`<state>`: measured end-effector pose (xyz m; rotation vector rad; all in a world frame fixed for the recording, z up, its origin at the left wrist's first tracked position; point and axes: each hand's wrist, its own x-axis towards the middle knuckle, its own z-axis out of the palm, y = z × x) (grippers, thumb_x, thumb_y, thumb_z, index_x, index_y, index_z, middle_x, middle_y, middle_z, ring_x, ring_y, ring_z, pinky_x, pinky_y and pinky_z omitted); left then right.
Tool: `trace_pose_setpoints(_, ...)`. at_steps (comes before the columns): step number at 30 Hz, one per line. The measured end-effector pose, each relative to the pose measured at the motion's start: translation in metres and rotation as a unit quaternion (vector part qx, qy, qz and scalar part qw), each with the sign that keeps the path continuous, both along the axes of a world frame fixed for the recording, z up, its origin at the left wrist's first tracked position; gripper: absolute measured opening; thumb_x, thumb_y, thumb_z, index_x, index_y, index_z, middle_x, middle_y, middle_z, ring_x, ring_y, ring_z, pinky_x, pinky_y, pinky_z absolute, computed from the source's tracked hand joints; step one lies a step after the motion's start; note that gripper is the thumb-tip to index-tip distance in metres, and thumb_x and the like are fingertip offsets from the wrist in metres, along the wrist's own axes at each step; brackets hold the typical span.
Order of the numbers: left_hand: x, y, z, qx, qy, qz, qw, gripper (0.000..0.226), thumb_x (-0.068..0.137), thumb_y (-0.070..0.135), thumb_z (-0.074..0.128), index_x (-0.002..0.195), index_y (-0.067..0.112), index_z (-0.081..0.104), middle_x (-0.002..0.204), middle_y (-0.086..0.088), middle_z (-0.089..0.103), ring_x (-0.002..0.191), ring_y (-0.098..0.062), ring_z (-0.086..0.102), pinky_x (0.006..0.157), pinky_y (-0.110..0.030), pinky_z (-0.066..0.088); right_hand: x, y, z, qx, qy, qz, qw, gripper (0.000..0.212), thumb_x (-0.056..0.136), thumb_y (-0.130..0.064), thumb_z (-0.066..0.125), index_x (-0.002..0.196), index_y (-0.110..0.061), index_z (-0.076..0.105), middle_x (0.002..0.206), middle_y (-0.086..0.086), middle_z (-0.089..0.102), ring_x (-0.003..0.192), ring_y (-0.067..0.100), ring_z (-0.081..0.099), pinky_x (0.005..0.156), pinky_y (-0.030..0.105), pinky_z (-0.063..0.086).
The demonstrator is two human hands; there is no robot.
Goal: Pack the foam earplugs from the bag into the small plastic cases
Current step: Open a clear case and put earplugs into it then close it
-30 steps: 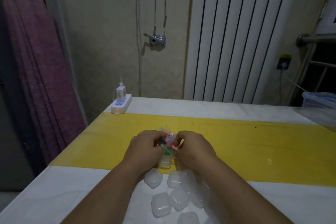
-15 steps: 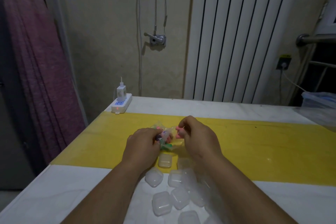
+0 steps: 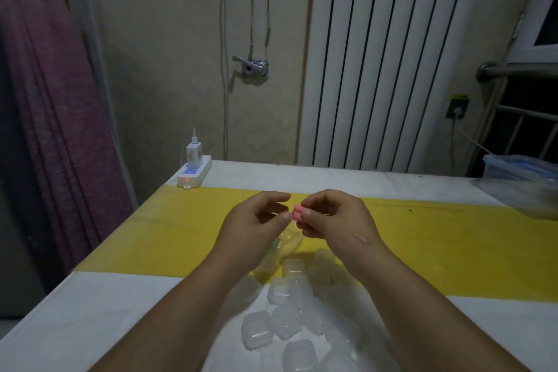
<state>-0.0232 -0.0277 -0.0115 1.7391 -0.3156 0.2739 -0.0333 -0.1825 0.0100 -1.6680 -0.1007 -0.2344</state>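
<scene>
R hand (image 3: 332,220) pinches pink earplugs (image 3: 297,212), L hand (image 3: 250,228) loose beside

Left hand (image 3: 253,222) raised, fingers loosely curled, right hand (image 3: 335,217) pinching earplugs (image 3: 297,211)

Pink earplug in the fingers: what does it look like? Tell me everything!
The pink earplug is a small, soft-looking foam stub, maybe two pressed side by side. The right hand pinches it between thumb and fingers, up above the yellow strip. The thumb tip of the left hand is right beside it.
</scene>
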Motion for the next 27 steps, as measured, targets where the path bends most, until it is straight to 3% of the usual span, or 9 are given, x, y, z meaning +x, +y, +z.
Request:
trace_pose_setpoints(4,-0.006,-0.004,0.004,-0.043,0.023,-0.029,0.998,0.013,0.080,0.005,0.075,0.092,0.011,0.076,0.082,-0.005,0.075,0.076,-0.017,0.069,0.073,-0.031,0.058,-0.009,-0.002,-0.009,0.008,-0.014,0.014,1.000,0.012,0.083,0.005,0.070,0.078,-0.006,0.071,0.070,0.010,0.070,0.067,0.020,0.070,0.063,0.026,0.058)
trace_pose_setpoints(7,-0.005,-0.002,0.002,-0.045,0.030,-0.020,0.998,0.008,0.077,0.003,0.077,0.083,0.007,0.075,0.076,-0.011,0.073,0.071,-0.021,0.068,0.073,-0.036,0.058,-0.012,-0.001,-0.016,0.002,-0.018,0.025,1.000,0.012,0.085,0.000,0.071,0.082,-0.012,0.072,0.076,0.007,0.073,0.071,0.020,0.071,0.066,0.028,0.059)
trace_pose_setpoints(12,0.000,0.004,-0.003,0.001,0.045,-0.035,0.998,0.010,0.081,-0.001,0.072,0.086,0.007,0.073,0.079,-0.012,0.073,0.073,-0.022,0.068,0.073,-0.033,0.059,-0.011,0.002,-0.027,-0.126,-0.047,-0.037,0.990,0.019,0.082,-0.010,0.076,0.074,-0.027,0.070,0.074,-0.005,0.073,0.069,0.012,0.070,0.068,0.028,0.059)
trace_pose_setpoints(15,0.005,0.011,-0.004,0.117,0.008,0.030,0.993,0.021,0.080,-0.002,0.067,0.078,0.018,0.073,0.075,-0.001,0.072,0.074,-0.019,0.067,0.071,-0.034,0.057,-0.011,-0.001,-0.031,-0.166,-0.059,-0.055,0.983,0.023,0.082,-0.007,0.074,0.071,-0.027,0.069,0.078,-0.014,0.074,0.076,0.003,0.068,0.071,0.024,0.055)
trace_pose_setpoints(19,0.005,0.028,-0.002,0.356,0.002,0.092,0.930,0.018,0.074,0.009,0.057,0.067,0.021,0.069,0.070,0.005,0.066,0.073,-0.017,0.061,0.069,-0.037,0.055,-0.012,-0.012,-0.034,-0.150,-0.058,-0.059,0.985,0.021,0.083,-0.005,0.073,0.074,-0.025,0.070,0.078,-0.014,0.075,0.080,0.001,0.070,0.073,0.027,0.056)
trace_pose_setpoints(23,0.002,0.031,-0.007,0.427,0.050,0.033,0.902,0.024,0.074,0.016,0.064,0.087,0.034,0.075,0.083,0.018,0.063,0.076,-0.003,0.057,0.068,-0.023,0.049,-0.013,-0.013,-0.035,-0.143,-0.054,-0.061,0.986,0.019,0.083,-0.006,0.073,0.076,-0.024,0.070,0.079,-0.013,0.075,0.079,0.002,0.070,0.072,0.026,0.056)
trace_pose_setpoints(27,0.004,0.026,-0.017,0.440,0.022,0.031,0.897,0.031,0.075,0.033,0.071,0.106,0.037,0.071,0.105,0.017,0.064,0.091,-0.005,0.057,0.079,-0.024,0.049,-0.013,-0.010,-0.038,-0.153,-0.050,-0.062,0.985,0.018,0.082,-0.009,0.074,0.075,-0.025,0.070,0.079,-0.014,0.075,0.075,-0.001,0.068,0.070,0.021,0.054)
